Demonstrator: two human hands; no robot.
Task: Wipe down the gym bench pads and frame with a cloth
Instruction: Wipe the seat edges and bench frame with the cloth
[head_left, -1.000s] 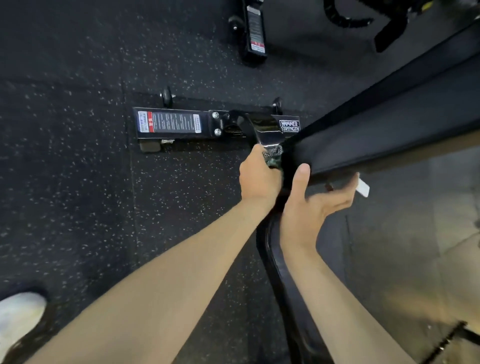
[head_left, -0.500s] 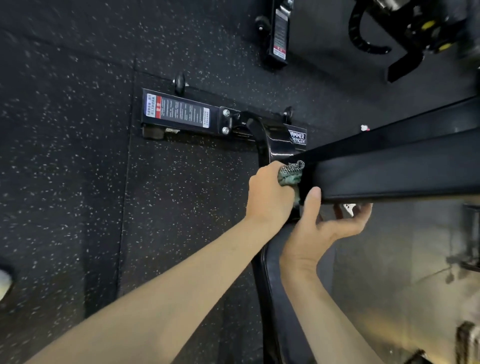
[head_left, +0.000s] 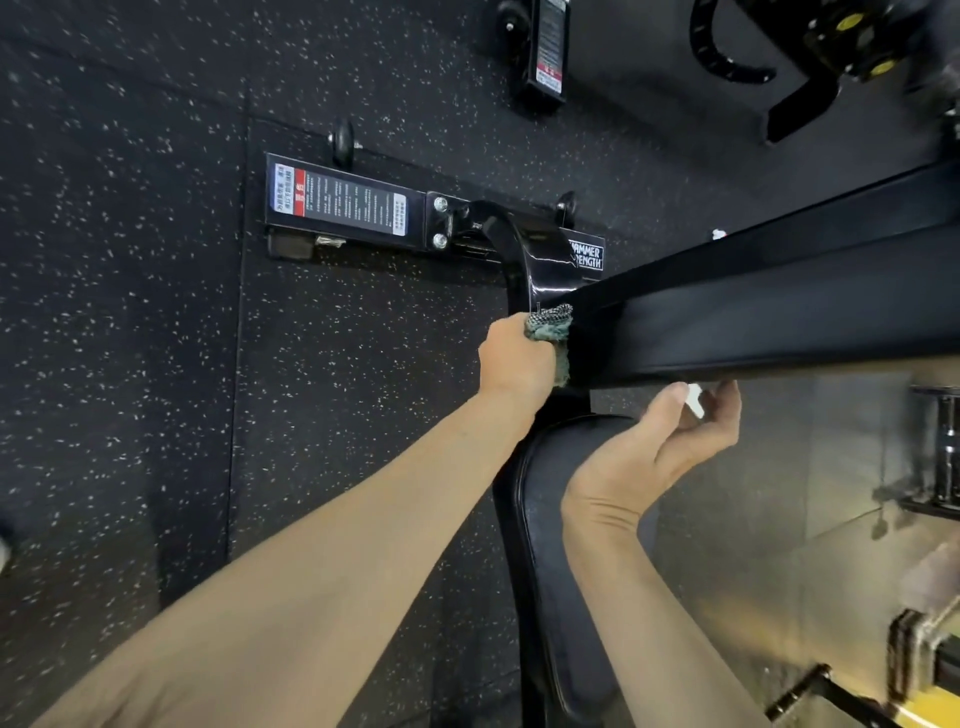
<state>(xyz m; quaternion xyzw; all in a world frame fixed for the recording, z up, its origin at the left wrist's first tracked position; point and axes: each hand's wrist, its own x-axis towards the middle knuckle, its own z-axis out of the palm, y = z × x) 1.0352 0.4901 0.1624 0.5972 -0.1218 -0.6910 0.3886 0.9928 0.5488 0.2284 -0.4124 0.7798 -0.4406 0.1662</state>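
At pad (head_left: 779, 322) end, left grip (head_left: 514, 358) round cloth (head_left: 549, 325)

We log a black speckled rubber floor (head_left: 130, 312). The bench's labelled base bar (head_left: 358, 208) rests on it, with a small wheel (head_left: 343, 141) at its far side. A second labelled foot (head_left: 545, 52) lies well beyond.

Most of the cloth (head_left: 550, 325) is hidden inside the left hand (head_left: 514, 358). Only a grey-green edge shows at the hand's 1 o'clock side, and a small white thing (head_left: 694, 401) between the fingers of the right hand (head_left: 660, 452) is too unclear to name. The back pad (head_left: 779, 312) is cut off by the picture's edge at 3 o'clock, and the seat pad (head_left: 545, 519) is cut off at 6 o'clock and partly covered by the right forearm. The print on the label (head_left: 337, 200) at 11 o'clock is too small to read, and the equipment (head_left: 924, 649) at 4 o'clock is blurred.
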